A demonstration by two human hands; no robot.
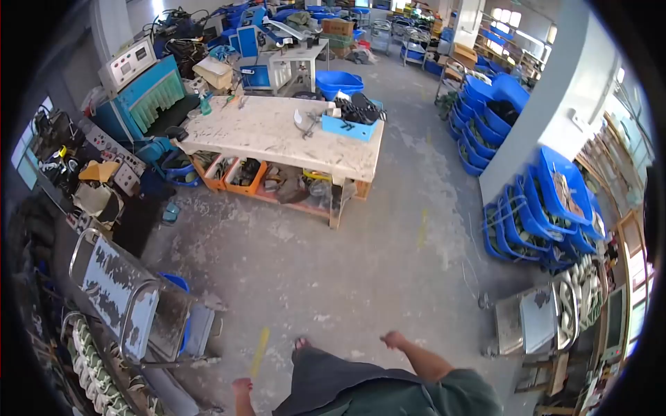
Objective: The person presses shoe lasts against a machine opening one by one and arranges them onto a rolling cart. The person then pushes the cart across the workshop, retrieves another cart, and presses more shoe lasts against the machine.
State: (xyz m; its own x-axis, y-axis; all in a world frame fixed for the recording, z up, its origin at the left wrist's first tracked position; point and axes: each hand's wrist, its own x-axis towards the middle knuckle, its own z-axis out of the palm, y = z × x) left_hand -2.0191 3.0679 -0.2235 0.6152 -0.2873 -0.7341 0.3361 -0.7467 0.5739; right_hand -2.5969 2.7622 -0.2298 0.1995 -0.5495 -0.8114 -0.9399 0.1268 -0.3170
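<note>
Metal cart [118,288] with worn pale-blue panels stands on the concrete floor [333,277], to the left and the nearest large thing to the left hand [242,386], which touches nothing visible. Whether its fingers are apart or together cannot be told; the right hand [393,339], over bare floor, looks curled, its finger gap also unclear. Farther forward, a light-blue bin [347,130] of black items sits by the table's [243,125] right edge. Lettering on the control box [130,64] is too small to read.
</note>
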